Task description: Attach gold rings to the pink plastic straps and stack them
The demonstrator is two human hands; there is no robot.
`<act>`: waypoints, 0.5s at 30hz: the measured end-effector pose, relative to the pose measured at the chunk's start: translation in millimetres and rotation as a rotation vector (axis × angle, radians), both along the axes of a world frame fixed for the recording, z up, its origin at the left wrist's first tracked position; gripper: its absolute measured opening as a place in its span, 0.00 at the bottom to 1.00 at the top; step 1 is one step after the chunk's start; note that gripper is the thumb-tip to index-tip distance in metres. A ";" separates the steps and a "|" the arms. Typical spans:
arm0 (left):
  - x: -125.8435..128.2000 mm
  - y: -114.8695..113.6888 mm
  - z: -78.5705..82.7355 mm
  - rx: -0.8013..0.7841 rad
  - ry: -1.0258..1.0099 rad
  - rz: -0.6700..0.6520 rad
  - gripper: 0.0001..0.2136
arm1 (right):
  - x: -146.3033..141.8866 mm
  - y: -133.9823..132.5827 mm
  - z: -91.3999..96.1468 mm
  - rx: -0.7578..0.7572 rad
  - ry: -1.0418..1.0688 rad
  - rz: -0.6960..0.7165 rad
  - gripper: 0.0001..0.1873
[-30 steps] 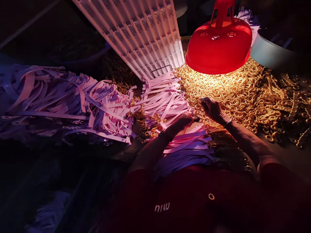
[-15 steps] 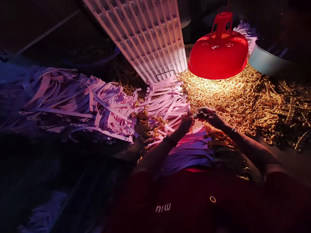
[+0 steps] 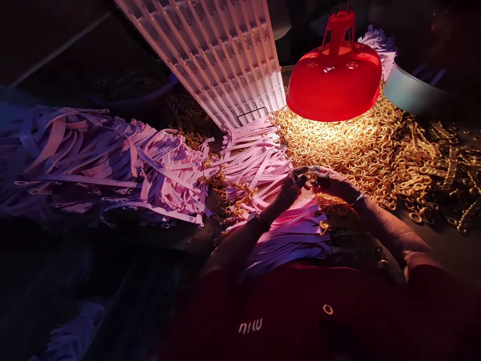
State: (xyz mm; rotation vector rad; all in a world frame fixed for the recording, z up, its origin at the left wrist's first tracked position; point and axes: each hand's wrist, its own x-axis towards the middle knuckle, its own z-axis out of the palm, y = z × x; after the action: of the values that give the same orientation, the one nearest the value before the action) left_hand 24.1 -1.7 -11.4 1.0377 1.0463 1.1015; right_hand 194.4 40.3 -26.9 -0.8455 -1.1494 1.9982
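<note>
Gold rings [image 3: 353, 145], loose and heaped, spread over the right and far-middle part of the bench [image 3: 428, 220], brightest under a hanging red lampshade [image 3: 333, 87]. Both hands work at the near-left edge of this heap, close together.

Left hand [image 3: 292, 191]: fingers bent and drawn close, a dark covering on one digit. Right hand [image 3: 323, 179]: fingers curled over toward the left hand, only a small gap beneath them. A single gold ring [image 3: 310, 176] shows in that gap, between the two hands. Cannot tell which fingers bear on it, or whether either set is fully closed; fingertips overlap and lie in shadow.

Pink straps [image 3: 259, 155] lie beyond the left hand; a second batch, the near straps [image 3: 291, 233], sits under and nearer than the hands, shading to violet. A larger strap pile [image 3: 112, 155] fills the left side, its far-left end lost in bluish blur. Far middle: a ribbed translucent panel [image 3: 221, 60], tilted, top cut off by the frame. Far right: a blue-grey basin [image 3: 411, 90], inside mostly dark. Near left too dim to read. Wristwatch [image 3: 253, 217] on the left wrist, bracelet [image 3: 356, 199] on the right.
</note>
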 end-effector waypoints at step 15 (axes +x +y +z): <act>4.1 2.2 -23.5 0.245 0.182 0.189 0.09 | -20.2 -16.1 0.3 -0.078 -0.047 -0.126 0.05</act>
State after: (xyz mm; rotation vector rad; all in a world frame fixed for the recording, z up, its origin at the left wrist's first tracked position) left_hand 28.2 0.6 -34.9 1.2722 1.1940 1.3324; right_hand 174.2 24.2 -26.6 -0.9852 -1.0239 1.9393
